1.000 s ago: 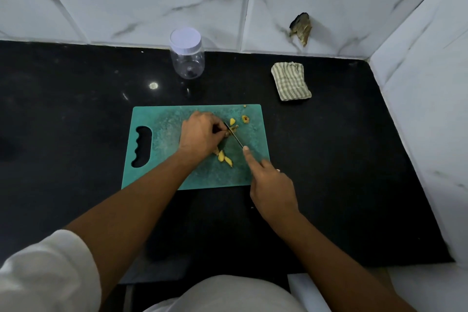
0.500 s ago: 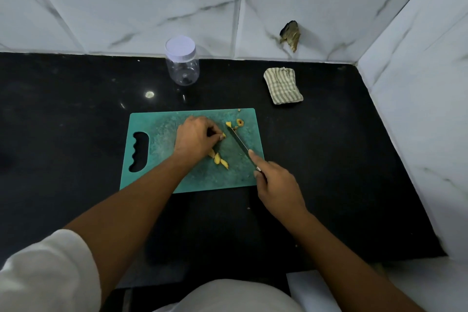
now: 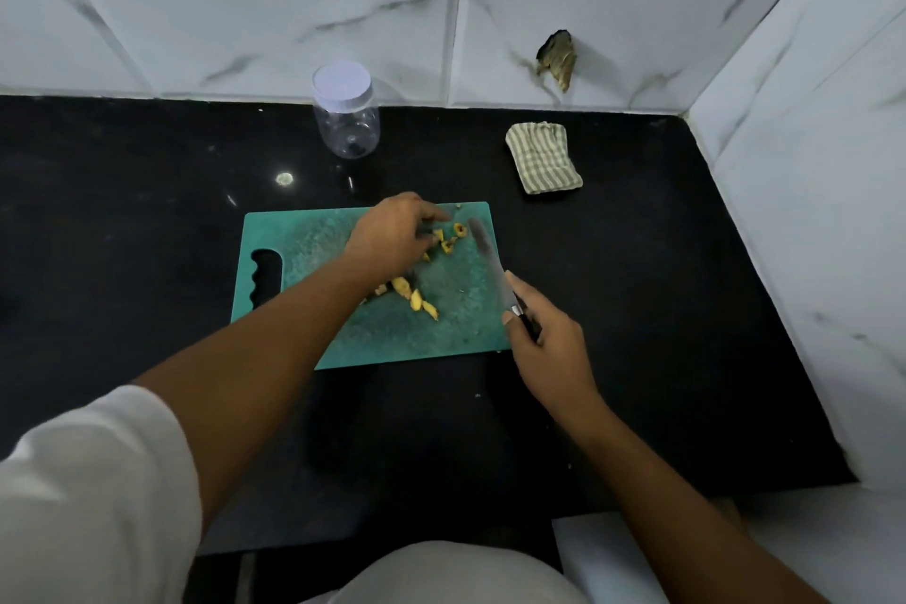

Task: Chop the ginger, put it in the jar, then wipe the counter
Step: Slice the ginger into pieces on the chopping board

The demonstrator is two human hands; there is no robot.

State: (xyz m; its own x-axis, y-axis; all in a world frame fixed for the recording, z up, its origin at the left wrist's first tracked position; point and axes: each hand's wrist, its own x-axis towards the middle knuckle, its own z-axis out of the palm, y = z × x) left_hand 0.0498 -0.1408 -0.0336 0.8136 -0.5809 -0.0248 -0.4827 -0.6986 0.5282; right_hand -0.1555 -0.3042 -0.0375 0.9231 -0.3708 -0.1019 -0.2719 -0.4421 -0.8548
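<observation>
Yellow ginger pieces (image 3: 416, 298) lie scattered on a teal cutting board (image 3: 299, 240) in the middle of the black counter (image 3: 637, 309). More ginger bits (image 3: 448, 240) sit near the board's far right corner. My left hand (image 3: 392, 233) hovers over them with its fingers reaching toward the bits; whether it pinches one is hidden. My right hand (image 3: 544, 338) grips the handle of a knife (image 3: 488, 255), whose blade points away along the board's right edge. A clear plastic jar (image 3: 347, 110) with a white lid stands behind the board by the wall.
A folded striped cloth (image 3: 543, 158) lies at the back right of the counter. Marble-tiled walls close the back and the right side. A chipped hole (image 3: 556, 59) shows in the back wall. The counter's front edge runs close to my body.
My right hand has drawn the knife to the right, off the ginger, with the blade now along the board's edge. My left hand has moved toward the far ginger bits and loosened its fingers.
</observation>
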